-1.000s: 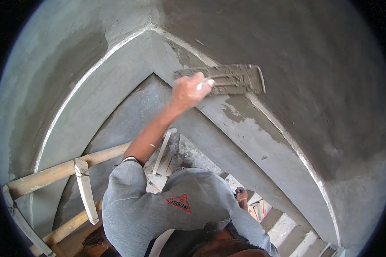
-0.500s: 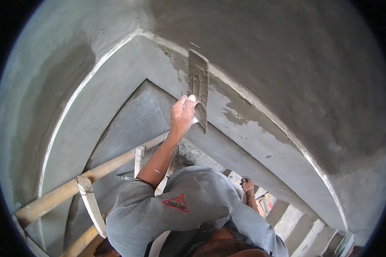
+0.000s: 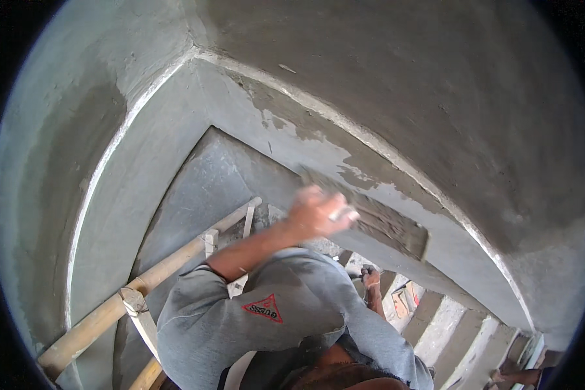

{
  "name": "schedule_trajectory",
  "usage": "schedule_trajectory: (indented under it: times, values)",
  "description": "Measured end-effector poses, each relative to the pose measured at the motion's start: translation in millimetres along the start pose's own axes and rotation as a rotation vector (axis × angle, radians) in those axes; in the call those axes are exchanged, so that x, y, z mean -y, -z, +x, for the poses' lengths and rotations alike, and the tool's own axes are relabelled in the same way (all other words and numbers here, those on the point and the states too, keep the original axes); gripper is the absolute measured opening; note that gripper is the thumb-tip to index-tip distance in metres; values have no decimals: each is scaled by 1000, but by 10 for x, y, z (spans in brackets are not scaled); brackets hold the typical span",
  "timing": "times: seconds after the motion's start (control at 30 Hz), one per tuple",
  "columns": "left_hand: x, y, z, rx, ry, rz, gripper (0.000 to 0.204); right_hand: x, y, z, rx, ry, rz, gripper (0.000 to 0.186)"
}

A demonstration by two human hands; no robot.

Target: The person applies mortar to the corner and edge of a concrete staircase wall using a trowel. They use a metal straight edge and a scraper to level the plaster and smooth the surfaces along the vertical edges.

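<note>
Here, a mortar-crusted rectangular trowel (image 3: 387, 224)

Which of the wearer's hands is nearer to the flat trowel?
Left. The left hand, blurred, grips the flat trowel towards its left end in the picture. The right hand is apart from the trowel, below it in the picture.

A smooth, light-grey plastered band (image 3: 465, 260) is curving across the wall, carrying an irregular, darker grey patch of plaster (image 3: 312, 122) along its upper part. Below it, a flight of grey concrete steps with pale stripes (image 3: 429, 318) is running toward the lower right. Small, flat, orange-brown pieces (image 3: 401, 303), too small to identify, are lying there.
</note>
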State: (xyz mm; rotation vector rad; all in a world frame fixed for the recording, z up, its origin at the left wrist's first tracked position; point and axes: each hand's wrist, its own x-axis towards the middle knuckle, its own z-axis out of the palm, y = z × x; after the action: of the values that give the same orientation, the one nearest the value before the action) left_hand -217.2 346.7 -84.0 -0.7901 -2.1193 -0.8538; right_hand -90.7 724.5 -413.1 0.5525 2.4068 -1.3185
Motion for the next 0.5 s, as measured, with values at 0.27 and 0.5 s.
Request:
schedule_trajectory:
  times: [0.27, 0.5]
  values:
    - [1020, 1173, 530, -58, 22, 420, 29, -943, 202, 345, 30, 101, 152, 19]
    - [1129, 917, 409, -64, 71, 443, 24, -49, 161, 375, 18, 98, 30, 15]
